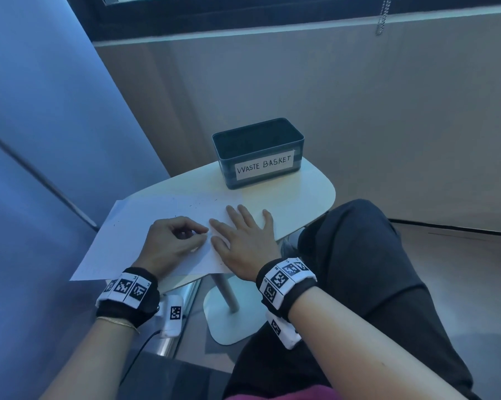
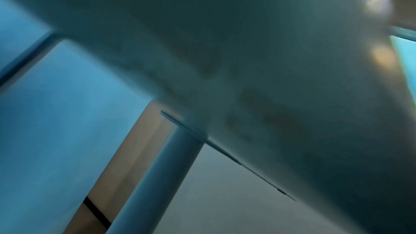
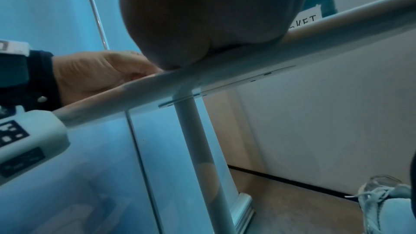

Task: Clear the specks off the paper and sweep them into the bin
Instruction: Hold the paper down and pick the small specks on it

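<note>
A white sheet of paper [image 1: 145, 226] lies on the small pale table [image 1: 301, 194], with tiny dark specks [image 1: 198, 204] scattered near its far edge. My left hand [image 1: 183, 235] rests on the middle of the sheet, fingers curled toward the thumb, and I see nothing between them. My right hand [image 1: 240, 226] lies flat with straight fingers across the paper's right edge, pressing it down. The dark bin [image 1: 258, 151], labelled WASTE BASKET, stands open at the table's far side, past both hands. In the right wrist view, the heel of my right hand [image 3: 213, 15] sits on the table edge [image 3: 247, 56], with my left hand [image 3: 101, 72] beside it.
The table stands on a single pole [image 1: 224, 287] with a round foot. A blue panel [image 1: 41, 140] rises on the left and a wall lies behind. My dark-trousered leg [image 1: 358, 255] is close on the right. The left wrist view shows only the blurred table underside [image 2: 247, 60].
</note>
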